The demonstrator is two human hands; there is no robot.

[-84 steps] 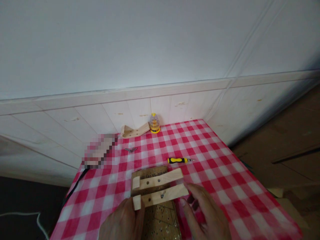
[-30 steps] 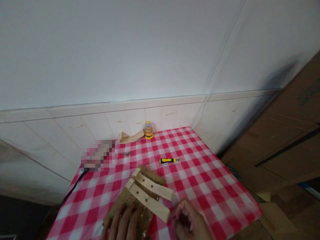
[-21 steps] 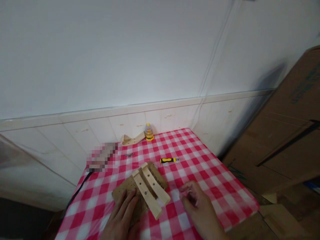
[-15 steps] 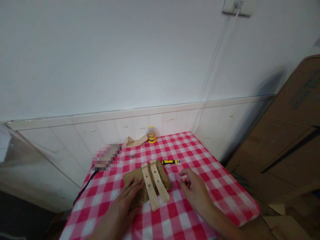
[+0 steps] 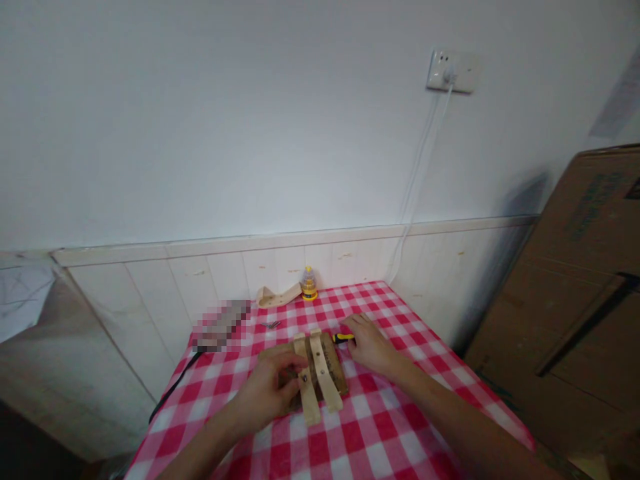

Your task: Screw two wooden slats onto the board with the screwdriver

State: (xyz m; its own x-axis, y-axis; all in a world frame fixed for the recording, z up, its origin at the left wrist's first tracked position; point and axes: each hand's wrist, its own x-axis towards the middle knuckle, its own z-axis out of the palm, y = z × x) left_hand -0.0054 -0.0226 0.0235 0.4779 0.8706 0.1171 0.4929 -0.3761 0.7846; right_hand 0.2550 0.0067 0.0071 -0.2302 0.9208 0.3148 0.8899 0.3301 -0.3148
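A tan board [image 5: 337, 367] lies on the checked cloth with two pale strips across it, a left strip [image 5: 309, 400] and a right strip [image 5: 327, 383]. Each strip has small holes and a metal screw, such as the left screw [image 5: 304, 378]. My left hand [image 5: 267, 393] is over the board's left part, thumb and forefinger apart beside that screw. Beyond the board's right corner, my right hand [image 5: 367, 343] has its fingers closed over the front end of a yellow and black screwdriver [image 5: 343, 339]; its shaft is hidden under the hand.
Toward the back stand a yellow-capped bit holder [image 5: 309, 285] and a curved pale strip [image 5: 277, 299]. Several small metal pieces [image 5: 273, 325] lie left of centre. A blurred-out item [image 5: 223, 327] with a black strap rests at the left edge. Large cardboard [image 5: 580, 287] leans at right.
My right hand has moved forward onto the screwdriver. My left hand has lifted from lying flat on the board and shifted right to the left strip's screw. The view has tilted up slightly.
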